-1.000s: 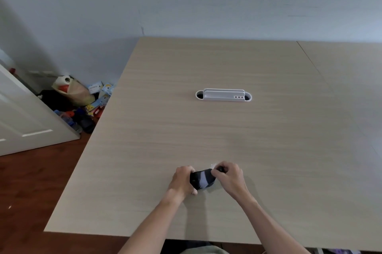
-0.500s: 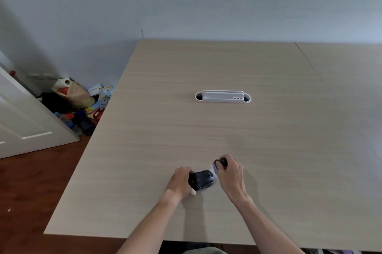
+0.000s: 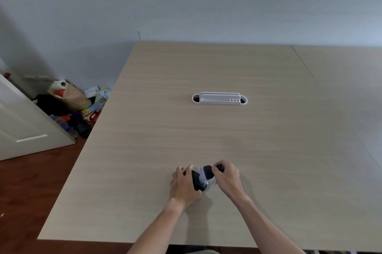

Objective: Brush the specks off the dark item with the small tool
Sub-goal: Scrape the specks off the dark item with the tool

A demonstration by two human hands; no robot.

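Left hand (image 3: 183,184) fingers clamped round small dark-and-grey fabric item (image 3: 201,179), near counter's (image 3: 227,140) front edge. Right hand (image 3: 227,177) fingers pinched shut on tiny black tool (image 3: 220,168). Best kept steady, with short light strokes.

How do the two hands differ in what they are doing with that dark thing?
The left hand lies spread over the dark item, pinning it to the table; the right hand is curled around a small dark tool at the item's far end. The left grips something bulky, the right something mostly hidden. Both are bare and touch the item.

Black and grey between my hands

The sock (image 3: 203,178) I held was black with grey patches; the table (image 3: 206,134) beyond was pale wood-grain.
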